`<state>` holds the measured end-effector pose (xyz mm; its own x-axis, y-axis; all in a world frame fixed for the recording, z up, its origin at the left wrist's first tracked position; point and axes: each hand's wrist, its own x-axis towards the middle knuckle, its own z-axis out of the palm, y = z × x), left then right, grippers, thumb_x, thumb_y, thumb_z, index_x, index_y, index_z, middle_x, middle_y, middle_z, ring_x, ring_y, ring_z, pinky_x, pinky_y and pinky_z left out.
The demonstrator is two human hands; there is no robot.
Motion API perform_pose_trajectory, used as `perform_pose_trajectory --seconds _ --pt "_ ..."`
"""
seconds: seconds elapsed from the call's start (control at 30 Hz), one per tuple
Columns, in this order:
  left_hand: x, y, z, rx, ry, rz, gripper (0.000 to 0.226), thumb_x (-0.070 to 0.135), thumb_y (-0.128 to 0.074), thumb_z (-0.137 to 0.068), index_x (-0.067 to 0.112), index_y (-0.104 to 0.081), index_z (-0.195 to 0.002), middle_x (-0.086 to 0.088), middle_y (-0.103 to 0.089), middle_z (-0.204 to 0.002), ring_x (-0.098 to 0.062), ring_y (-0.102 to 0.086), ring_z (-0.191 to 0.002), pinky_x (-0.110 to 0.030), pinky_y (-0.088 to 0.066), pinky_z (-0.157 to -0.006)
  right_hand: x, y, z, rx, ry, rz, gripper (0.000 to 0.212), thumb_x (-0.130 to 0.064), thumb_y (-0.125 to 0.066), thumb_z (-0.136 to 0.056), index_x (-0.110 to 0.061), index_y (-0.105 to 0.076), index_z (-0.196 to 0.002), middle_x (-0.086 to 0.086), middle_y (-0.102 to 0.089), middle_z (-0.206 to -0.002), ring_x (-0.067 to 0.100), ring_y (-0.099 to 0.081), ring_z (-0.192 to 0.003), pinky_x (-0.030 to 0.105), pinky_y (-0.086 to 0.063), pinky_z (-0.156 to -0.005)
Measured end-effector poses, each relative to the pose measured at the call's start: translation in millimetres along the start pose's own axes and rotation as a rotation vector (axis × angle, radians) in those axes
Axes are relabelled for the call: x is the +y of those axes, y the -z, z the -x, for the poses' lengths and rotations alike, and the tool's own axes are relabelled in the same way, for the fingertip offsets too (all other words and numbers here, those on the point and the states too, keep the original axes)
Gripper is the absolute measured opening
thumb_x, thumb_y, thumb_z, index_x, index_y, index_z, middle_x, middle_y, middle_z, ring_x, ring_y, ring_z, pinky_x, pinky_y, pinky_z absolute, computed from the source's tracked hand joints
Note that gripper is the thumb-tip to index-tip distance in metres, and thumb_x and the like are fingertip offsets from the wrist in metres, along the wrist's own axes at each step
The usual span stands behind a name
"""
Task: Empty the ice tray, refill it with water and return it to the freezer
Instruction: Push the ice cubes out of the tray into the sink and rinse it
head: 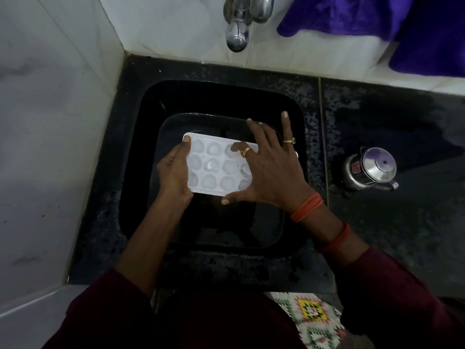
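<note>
I observe the white ice tray held over the black sink, its cells frosted white. The left hand grips the tray's 9 o'clock end, thumb on top. The right hand lies across the 3 o'clock end, fingers straight and spread wide. A tap stands at the sink's 12 o'clock and a steel kettle at its 3 o'clock.

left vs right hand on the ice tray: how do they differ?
The left hand grips the left edge of the ice tray, thumb on top; the right hand lies spread over its right part, fingers straight. The right hand wears two rings and orange wrist threads; the left hand shows none. Both touch the tray, above the black sink.
</note>
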<state>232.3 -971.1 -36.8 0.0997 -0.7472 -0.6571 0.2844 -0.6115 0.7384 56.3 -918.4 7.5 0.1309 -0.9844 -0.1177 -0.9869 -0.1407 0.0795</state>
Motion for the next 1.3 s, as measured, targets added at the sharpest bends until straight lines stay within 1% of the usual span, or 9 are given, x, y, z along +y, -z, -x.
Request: perform_pose_trajectory --seconds 0.13,0.27,0.37,0.5,0.63,0.8,0.97,1.07,1.3 --pt "-2.7 -0.1 0.3 0.004 0.011 0.006 0.024 0.039 -0.069 -0.095 0.015 -0.074 -0.094 -0.008 -0.078 -0.098 -0.027 -0.077 -0.085 -0.04 -0.065 -0.065 -0.1 0.0 -1.0 -0.03 0.016 0.02 0.122 -0.108 -0.032 -0.05 -0.031 -0.054 -0.141 0.02 -0.028 -0.161 0.039 -0.027 -0.148 0.064 0.008 -0.12" --pt "-3.7 0.8 1.3 0.004 0.018 -0.003 0.024 0.04 -0.069 -0.095 0.016 -0.074 -0.093 -0.008 -0.079 -0.098 -0.028 -0.077 -0.085 -0.041 -0.065 -0.065 -1.1 1.0 -1.5 -0.035 0.034 0.026 0.12 -0.108 -0.034 -0.05 -0.03 -0.058 -0.138 0.02 -0.03 -0.161 0.037 -0.029 -0.148 0.063 0.008 -0.121" --pt "-3.0 0.6 2.7 0.002 0.017 0.007 0.024 0.039 -0.07 -0.095 0.015 -0.074 -0.094 -0.011 -0.078 -0.101 -0.031 -0.077 -0.089 -0.046 -0.065 -0.071 -1.9 4.8 -1.1 -0.015 0.048 0.03 0.115 -0.106 -0.037 -0.051 -0.03 -0.061 -0.134 0.019 -0.035 -0.158 0.037 -0.033 -0.146 0.064 0.009 -0.12" --pt "-0.2 0.4 2.4 0.009 0.012 0.008 0.024 0.04 -0.07 -0.094 0.016 -0.074 -0.093 -0.011 -0.078 -0.102 -0.031 -0.077 -0.091 -0.046 -0.065 -0.071 -3.5 7.0 1.6 0.029 0.041 0.01 0.111 -0.104 -0.044 -0.051 -0.027 -0.065 -0.128 0.019 -0.044 -0.152 0.037 -0.04 -0.141 0.065 0.011 -0.119" --pt "1.0 1.3 0.6 0.003 -0.011 0.025 0.023 0.038 -0.07 -0.095 0.016 -0.075 -0.093 -0.012 -0.078 -0.103 -0.033 -0.076 -0.093 -0.049 -0.064 -0.074 -6.1 6.5 3.1 0.047 0.012 -0.008 0.109 -0.102 -0.049 -0.051 -0.026 -0.066 -0.126 0.016 -0.045 -0.151 0.035 -0.042 -0.139 0.062 0.016 -0.118" --pt "2.0 0.2 2.6 0.006 -0.001 0.023 0.023 0.038 -0.07 -0.095 0.016 -0.074 -0.094 -0.01 -0.078 -0.102 -0.029 -0.077 -0.088 -0.043 -0.065 -0.069 -2.5 5.4 -0.6 0.041 0.066 -0.014 0.107 -0.102 -0.046 -0.055 -0.029 -0.063 -0.132 0.017 -0.04 -0.155 0.034 -0.04 -0.141 0.062 0.015 -0.119" --pt "-0.7 0.4 3.8 0.002 0.012 0.026 0.023 0.038 -0.071 -0.094 0.016 -0.074 -0.093 -0.01 -0.079 -0.101 -0.032 -0.077 -0.091 -0.048 -0.065 -0.074 -1.0 3.5 -2.4 0.002 0.082 0.012 0.112 -0.103 -0.04 -0.056 -0.028 -0.061 -0.135 0.02 -0.03 -0.16 0.037 -0.032 -0.146 0.065 0.01 -0.119" --pt "-0.3 -0.8 4.5 0.0 0.003 0.022 0.022 0.037 -0.07 -0.095 0.016 -0.074 -0.092 -0.008 -0.079 -0.097 -0.03 -0.077 -0.089 -0.045 -0.065 -0.07 0.2 2.3 -1.8 -0.001 0.061 0.007 0.115 -0.104 -0.039 -0.054 -0.026 -0.06 -0.137 0.02 -0.031 -0.16 0.038 -0.033 -0.145 0.065 0.008 -0.12" --pt "-2.7 -0.8 4.5 -0.015 -0.009 0.017 0.024 0.038 -0.071 -0.094 0.014 -0.075 -0.094 -0.013 -0.078 -0.105 -0.035 -0.076 -0.097 -0.053 -0.063 -0.081 1.2 -0.7 0.0 0.005 0.081 -0.004 0.114 -0.104 -0.038 -0.056 -0.026 -0.059 -0.135 0.02 -0.031 -0.16 0.037 -0.033 -0.145 0.066 0.009 -0.119"
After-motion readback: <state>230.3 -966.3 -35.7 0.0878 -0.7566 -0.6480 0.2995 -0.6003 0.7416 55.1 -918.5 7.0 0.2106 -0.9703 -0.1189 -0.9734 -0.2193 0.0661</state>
